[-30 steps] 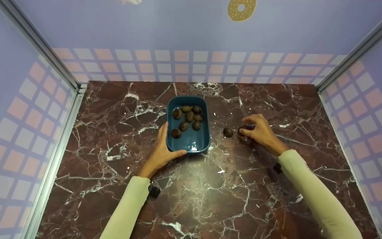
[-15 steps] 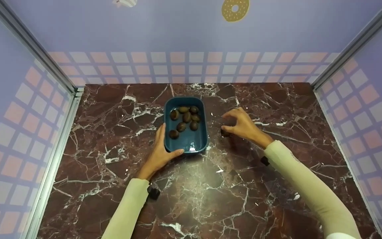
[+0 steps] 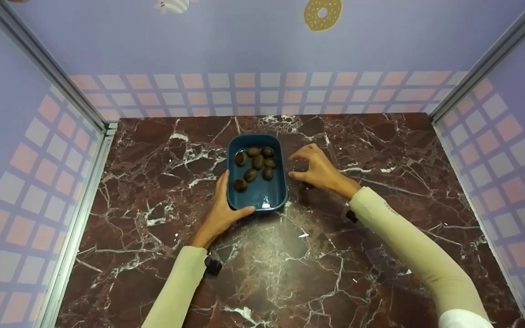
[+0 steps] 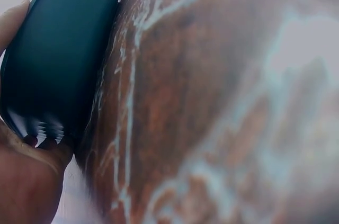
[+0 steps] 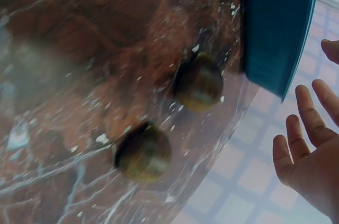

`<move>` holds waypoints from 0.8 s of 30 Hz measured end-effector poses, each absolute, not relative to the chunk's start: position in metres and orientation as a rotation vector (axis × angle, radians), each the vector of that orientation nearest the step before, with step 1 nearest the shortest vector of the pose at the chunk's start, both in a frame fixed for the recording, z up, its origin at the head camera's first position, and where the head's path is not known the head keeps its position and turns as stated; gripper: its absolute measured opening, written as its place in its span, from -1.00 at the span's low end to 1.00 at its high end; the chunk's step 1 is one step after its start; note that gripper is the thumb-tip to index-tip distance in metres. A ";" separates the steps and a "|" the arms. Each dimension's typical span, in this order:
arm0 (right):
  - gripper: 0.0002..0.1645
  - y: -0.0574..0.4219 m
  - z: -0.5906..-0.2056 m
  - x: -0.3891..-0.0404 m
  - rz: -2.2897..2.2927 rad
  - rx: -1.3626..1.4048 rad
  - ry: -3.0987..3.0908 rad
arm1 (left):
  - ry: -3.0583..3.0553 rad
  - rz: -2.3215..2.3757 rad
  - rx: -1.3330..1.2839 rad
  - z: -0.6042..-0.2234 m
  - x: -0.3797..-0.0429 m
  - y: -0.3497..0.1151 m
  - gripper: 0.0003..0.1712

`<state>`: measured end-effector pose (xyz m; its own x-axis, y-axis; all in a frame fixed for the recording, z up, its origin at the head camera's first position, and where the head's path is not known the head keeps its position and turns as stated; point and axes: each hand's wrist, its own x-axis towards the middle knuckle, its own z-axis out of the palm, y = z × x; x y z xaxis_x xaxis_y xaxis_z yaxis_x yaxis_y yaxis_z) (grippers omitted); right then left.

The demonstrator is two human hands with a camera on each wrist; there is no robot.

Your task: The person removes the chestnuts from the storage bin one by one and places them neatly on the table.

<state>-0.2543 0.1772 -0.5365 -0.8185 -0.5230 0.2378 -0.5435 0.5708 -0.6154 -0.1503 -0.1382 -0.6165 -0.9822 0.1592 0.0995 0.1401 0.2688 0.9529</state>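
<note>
A deep teal, round-cornered container [image 3: 252,196] stands on the marbled table, with several shiny brown oval, chestnut-like things [image 3: 258,162] inside. My left hand [image 3: 219,207] grips its near left corner, fingers along the left side and thumb at the near rim. Just off the container's right wall, my right hand [image 3: 315,171] is held with thumb and fingers apart and nothing between them. Below it, the right wrist view has one brown rounded thing [image 5: 201,83] and another like it [image 5: 144,155] on the table; the hand mostly hides them in the head view.
Small white flecks [image 3: 303,235] dot the table [image 3: 267,273]. A lilac wall [image 3: 253,41] with a pink and white checked band closes off the back, and similar panels flank both sides.
My right hand has moved left across the table, from beside the brown things to right by the container, fingers apart. My left hand has stayed on the container.
</note>
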 end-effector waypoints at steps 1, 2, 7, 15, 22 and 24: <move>-0.52 0.175 -0.537 -0.254 1.102 0.949 -2.747 | 2.489 1.861 0.291 -0.617 -0.150 -0.138 0.43; -0.52 0.172 -0.537 -0.254 1.104 0.960 -2.738 | 2.489 1.856 0.288 -0.617 -0.150 -0.138 0.44; -0.53 0.159 -0.537 -0.254 1.107 1.021 -2.721 | 2.485 1.841 0.292 -0.616 -0.150 -0.138 0.44; -0.51 0.131 -0.539 -0.255 1.086 1.142 -2.758 | 2.472 1.908 0.302 -0.615 -0.151 -0.137 0.44; -0.50 0.113 -0.546 -0.256 0.999 1.171 -2.809 | 2.461 1.876 0.311 -0.614 -0.150 -0.137 0.44; -0.50 0.109 -0.549 -0.256 0.990 1.187 -2.814 | 2.453 1.865 0.300 -0.615 -0.150 -0.138 0.44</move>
<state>-0.2558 0.1092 -0.5485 -0.7244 -0.6688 0.1669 -0.6260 0.5368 -0.5657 -0.1502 -0.1375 -0.6145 -0.9802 0.1810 0.0810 0.1264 0.2560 0.9584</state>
